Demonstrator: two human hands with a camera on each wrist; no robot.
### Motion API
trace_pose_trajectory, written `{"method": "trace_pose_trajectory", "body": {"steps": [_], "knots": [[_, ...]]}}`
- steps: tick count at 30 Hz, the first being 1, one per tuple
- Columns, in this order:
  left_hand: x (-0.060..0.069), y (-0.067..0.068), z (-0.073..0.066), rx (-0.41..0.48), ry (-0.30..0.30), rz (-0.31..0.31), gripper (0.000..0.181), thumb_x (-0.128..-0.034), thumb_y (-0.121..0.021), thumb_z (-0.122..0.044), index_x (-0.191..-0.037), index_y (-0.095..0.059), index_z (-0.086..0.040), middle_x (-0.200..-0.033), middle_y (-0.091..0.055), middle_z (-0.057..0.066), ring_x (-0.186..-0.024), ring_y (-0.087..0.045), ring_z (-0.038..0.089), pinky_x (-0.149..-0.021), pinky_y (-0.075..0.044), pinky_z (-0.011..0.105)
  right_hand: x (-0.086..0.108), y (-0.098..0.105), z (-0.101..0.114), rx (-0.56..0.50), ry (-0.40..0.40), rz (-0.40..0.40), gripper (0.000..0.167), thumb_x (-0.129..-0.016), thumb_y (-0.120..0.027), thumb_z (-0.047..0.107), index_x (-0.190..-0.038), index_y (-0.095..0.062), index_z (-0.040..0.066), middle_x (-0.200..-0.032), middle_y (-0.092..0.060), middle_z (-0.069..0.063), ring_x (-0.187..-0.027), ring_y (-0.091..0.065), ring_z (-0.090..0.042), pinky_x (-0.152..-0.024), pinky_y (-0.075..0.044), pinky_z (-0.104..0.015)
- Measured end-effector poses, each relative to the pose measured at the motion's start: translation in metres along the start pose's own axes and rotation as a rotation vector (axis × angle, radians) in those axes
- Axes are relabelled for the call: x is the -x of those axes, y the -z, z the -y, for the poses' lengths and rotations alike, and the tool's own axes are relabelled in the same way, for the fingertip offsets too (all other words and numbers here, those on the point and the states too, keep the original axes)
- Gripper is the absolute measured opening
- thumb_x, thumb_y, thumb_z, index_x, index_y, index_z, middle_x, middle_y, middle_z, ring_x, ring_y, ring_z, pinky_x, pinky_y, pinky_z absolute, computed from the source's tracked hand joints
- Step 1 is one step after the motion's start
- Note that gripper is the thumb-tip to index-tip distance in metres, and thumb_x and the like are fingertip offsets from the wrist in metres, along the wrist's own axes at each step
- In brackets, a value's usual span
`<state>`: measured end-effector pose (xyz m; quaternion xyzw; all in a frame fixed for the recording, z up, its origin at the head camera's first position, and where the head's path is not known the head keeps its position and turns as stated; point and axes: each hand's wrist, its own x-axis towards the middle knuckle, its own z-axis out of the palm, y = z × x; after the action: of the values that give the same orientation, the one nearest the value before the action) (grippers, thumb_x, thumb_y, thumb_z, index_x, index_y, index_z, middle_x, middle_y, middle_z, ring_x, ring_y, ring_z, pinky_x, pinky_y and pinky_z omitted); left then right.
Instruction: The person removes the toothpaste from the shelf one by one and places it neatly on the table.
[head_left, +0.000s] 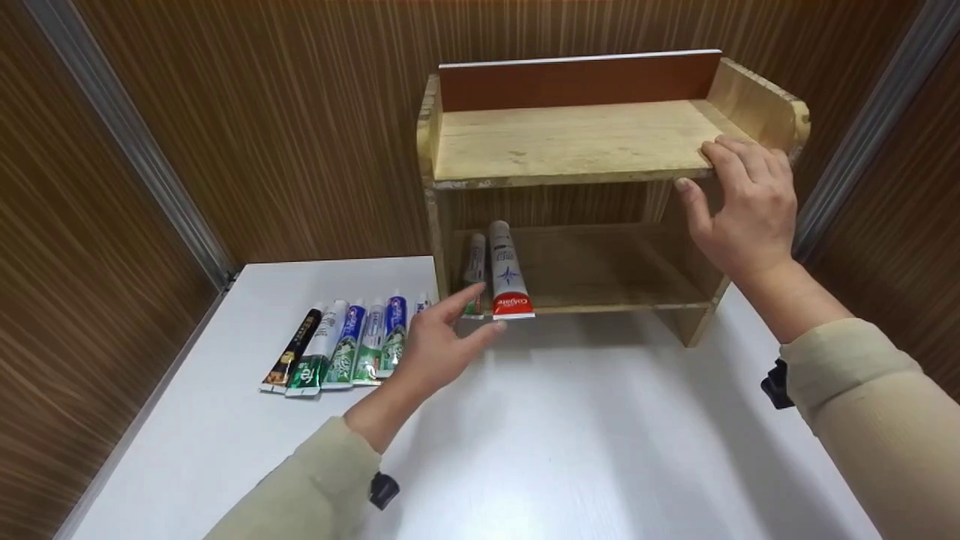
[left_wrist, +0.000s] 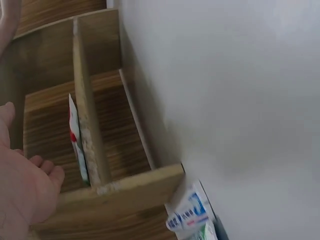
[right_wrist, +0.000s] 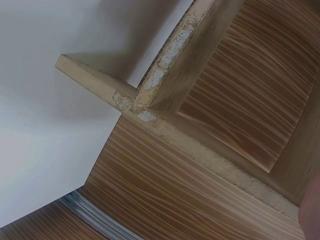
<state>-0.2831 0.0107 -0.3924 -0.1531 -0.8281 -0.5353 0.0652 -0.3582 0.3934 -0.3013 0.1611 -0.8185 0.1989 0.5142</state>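
A small two-level wooden shelf [head_left: 570, 142] stands on the white table. On its lower board lie two toothpaste tubes side by side: a white one with a red Colgate end [head_left: 510, 277], jutting slightly past the front edge, and a smaller green-ended one [head_left: 475, 259], partly behind my left fingers. My left hand [head_left: 439, 345] is just in front of them, thumb and fingers spread apart, holding nothing. My right hand [head_left: 754, 199] grips the upper board's front edge near its right end, fingers on top and thumb below. The right wrist view catches only a sliver of that hand [right_wrist: 311, 210].
Several toothpaste tubes [head_left: 345, 345] lie in a row on the white table [head_left: 540, 450], left of the shelf. Wood-grain panels [head_left: 262, 112] enclose the back and both sides. The shelf's left side panel [left_wrist: 135, 192] stands between the row and the lower board.
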Motion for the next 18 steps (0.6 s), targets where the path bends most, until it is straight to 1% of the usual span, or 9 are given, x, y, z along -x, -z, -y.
{"method": "trace_pose_trajectory", "body": {"steps": [4, 6, 8, 12, 14, 18], "knots": [[-0.012, -0.016, -0.006, 0.081, 0.030, -0.042, 0.064, -0.0944, -0.083, -0.031, -0.152, -0.060, -0.015, -0.156, -0.057, 0.004, -0.146, -0.051, 0.029, -0.115, -0.046, 0.043, 0.001, 0.000, -0.001, -0.002, 0.000, -0.002, 0.048, -0.097, -0.068, 0.038, -0.128, -0.070, 0.001, -0.131, -0.069, -0.020, -0.127, -0.058, -0.045, -0.119, -0.033, -0.054], [-0.016, -0.024, -0.008, 0.111, 0.062, -0.060, 0.065, -0.0949, -0.083, -0.032, -0.153, -0.059, -0.016, -0.157, -0.056, 0.005, -0.146, -0.050, 0.030, -0.113, -0.048, 0.043, 0.002, -0.001, -0.001, -0.003, 0.001, -0.001, 0.048, -0.097, -0.068, 0.038, -0.128, -0.070, 0.000, -0.131, -0.069, -0.020, -0.127, -0.058, -0.045, -0.118, -0.034, -0.054], [-0.020, -0.032, -0.008, 0.146, 0.079, -0.076, 0.066, -0.0951, -0.082, -0.031, -0.154, -0.057, -0.015, -0.157, -0.055, 0.007, -0.146, -0.050, 0.032, -0.110, -0.050, 0.043, 0.002, -0.002, -0.001, -0.002, 0.002, 0.002, 0.048, -0.097, -0.068, 0.038, -0.128, -0.070, 0.000, -0.130, -0.069, -0.020, -0.127, -0.058, -0.045, -0.118, -0.034, -0.054], [-0.029, -0.046, -0.010, 0.189, 0.097, -0.121, 0.069, -0.0942, -0.084, -0.030, -0.155, -0.056, -0.012, -0.156, -0.055, 0.012, -0.144, -0.052, 0.034, -0.107, -0.052, 0.043, 0.002, -0.003, -0.002, -0.004, 0.001, 0.004, 0.048, -0.097, -0.068, 0.037, -0.128, -0.070, 0.000, -0.130, -0.069, -0.020, -0.127, -0.058, -0.045, -0.118, -0.034, -0.053], [-0.033, -0.052, -0.013, 0.180, 0.104, -0.148, 0.070, -0.0933, -0.084, -0.031, -0.155, -0.056, -0.012, -0.153, -0.057, 0.014, -0.141, -0.055, 0.034, -0.106, -0.054, 0.042, 0.002, -0.002, -0.002, -0.004, 0.000, 0.003, 0.048, -0.097, -0.069, 0.036, -0.128, -0.070, 0.000, -0.130, -0.069, -0.020, -0.127, -0.058, -0.045, -0.118, -0.034, -0.053], [-0.040, -0.061, -0.018, 0.128, 0.131, -0.190, 0.071, -0.0914, -0.086, -0.037, -0.153, -0.059, -0.016, -0.149, -0.059, 0.014, -0.130, -0.060, 0.031, -0.102, -0.057, 0.039, 0.001, -0.001, -0.002, -0.001, -0.001, -0.004, 0.048, -0.097, -0.069, 0.036, -0.128, -0.070, 0.000, -0.129, -0.069, -0.021, -0.126, -0.058, -0.046, -0.118, -0.034, -0.054]]}}
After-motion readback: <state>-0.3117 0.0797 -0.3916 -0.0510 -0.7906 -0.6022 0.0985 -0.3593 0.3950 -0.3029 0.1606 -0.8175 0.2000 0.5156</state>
